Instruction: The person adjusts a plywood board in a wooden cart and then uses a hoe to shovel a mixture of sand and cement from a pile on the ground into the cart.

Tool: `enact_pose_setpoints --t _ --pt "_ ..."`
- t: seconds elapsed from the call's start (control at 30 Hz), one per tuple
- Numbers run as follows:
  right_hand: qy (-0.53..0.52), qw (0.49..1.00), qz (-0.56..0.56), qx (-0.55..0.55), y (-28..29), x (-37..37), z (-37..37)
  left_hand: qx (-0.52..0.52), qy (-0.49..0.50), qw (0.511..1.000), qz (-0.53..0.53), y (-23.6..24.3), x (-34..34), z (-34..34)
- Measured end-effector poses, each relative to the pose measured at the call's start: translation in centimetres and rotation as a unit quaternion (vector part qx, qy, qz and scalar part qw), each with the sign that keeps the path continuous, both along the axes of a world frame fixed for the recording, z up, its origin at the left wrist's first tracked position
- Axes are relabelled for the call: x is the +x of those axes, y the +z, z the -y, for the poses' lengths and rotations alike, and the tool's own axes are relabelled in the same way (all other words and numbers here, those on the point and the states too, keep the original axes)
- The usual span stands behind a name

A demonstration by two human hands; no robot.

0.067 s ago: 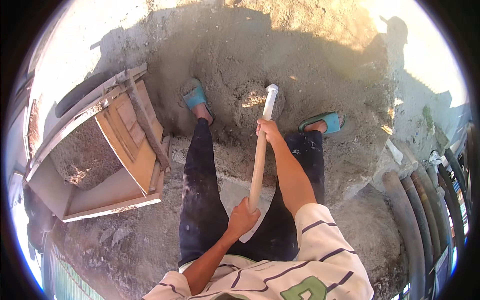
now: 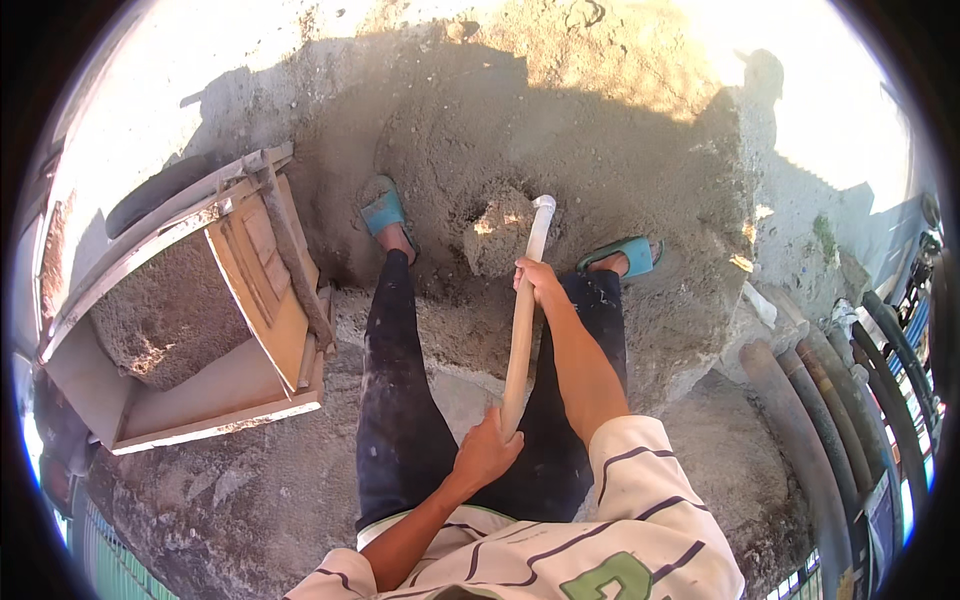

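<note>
Both hands grip a long, pale wooden handle of what looks like a hoe (image 2: 522, 345). My right hand (image 2: 538, 281) is closed around it higher up, near the whitish head end. Lower down, in front of my thighs, my left hand (image 2: 487, 449) wraps the butt end. The tool's head points away from me, low over the ground between my feet. Beside it lies a clump of damp grey-brown sand (image 2: 497, 232), hiding most or all of the blade.
On the left stands a wooden box (image 2: 215, 412) made of old boards, partly filled with sand (image 2: 165, 310). My feet, in teal slippers (image 2: 383, 212), stand apart on sandy ground. Several pipes (image 2: 790, 430) lie at the right. A broken concrete edge (image 2: 690, 370) runs beneath me.
The hoe's head has come slightly toward me, and the sand clump beside it shows more to the left. The whole view has shifted a little. Both hands keep their hold.
</note>
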State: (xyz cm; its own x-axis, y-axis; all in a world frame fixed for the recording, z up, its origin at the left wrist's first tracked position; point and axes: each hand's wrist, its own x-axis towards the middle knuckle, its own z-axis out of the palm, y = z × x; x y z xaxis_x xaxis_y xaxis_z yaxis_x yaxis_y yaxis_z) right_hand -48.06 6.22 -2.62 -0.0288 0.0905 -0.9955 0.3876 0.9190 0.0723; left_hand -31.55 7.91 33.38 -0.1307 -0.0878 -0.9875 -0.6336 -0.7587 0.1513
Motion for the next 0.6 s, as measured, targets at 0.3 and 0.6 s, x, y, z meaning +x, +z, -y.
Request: enact_pose_setpoints --t 0.3,0.6 --pt "-0.128 0.988 -0.080 -0.043 17.7 -3.5 6.8 -0.205 0.076 0.964 -0.149 15.8 11.8 5.8" --pt "-0.152 0.964 0.089 -0.198 36.0 12.2 12.5 -0.392 0.335 0.855 -0.052 32.2 34.0 1.6"
